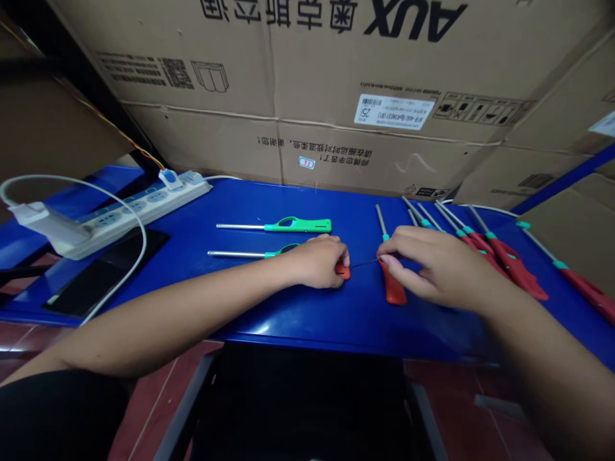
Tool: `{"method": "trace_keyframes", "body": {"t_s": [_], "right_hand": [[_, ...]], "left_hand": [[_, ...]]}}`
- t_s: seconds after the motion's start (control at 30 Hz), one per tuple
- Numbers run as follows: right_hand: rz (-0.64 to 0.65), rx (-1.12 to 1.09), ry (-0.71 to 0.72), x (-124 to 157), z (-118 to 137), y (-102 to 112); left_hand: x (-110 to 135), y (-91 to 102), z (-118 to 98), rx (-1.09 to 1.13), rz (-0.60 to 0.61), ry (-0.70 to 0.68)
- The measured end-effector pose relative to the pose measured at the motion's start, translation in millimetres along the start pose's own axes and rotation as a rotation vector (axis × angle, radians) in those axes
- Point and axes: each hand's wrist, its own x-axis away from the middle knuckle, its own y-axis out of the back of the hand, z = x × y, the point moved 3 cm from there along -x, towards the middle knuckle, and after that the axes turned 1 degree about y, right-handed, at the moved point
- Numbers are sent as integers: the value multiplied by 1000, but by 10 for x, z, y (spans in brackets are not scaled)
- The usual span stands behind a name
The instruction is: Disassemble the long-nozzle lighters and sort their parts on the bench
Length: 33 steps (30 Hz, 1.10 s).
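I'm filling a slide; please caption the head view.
A thin dark line runs between the left hand and right hand, which touches a red-handled lighter on a blue table.

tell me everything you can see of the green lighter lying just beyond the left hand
The green lighter lies on its side on the blue table, barrel pointing left, just beyond the left hand, with no hand gripping it. Its plastic-looking handle has an open loop and a dark slot; a teal collar joins it to a slim, silvery, metal-looking barrel with small dark marks near the tip.
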Motion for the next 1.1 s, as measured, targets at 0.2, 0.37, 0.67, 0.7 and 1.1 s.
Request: {"method": "trace_keyframes", "body": {"t_s": [0.2, 0.37, 0.67, 0.7, 1.1], "right_hand": [[44, 66, 50, -103, 94, -34], [81, 117, 52, -126, 99, -45], [84, 154, 72, -137, 121, -33], [92, 168, 71, -141, 127, -37], [285, 363, 79, -294, 256, 11]], "left_hand": [[-60, 45, -29, -30, 66, -17], [-67, 48, -28, -44, 63, -29], [-84, 35, -24, -52, 70, -44], [-86, 32, -20, -52, 67, -47], [-106, 36, -25, -79, 68, -45]]}}
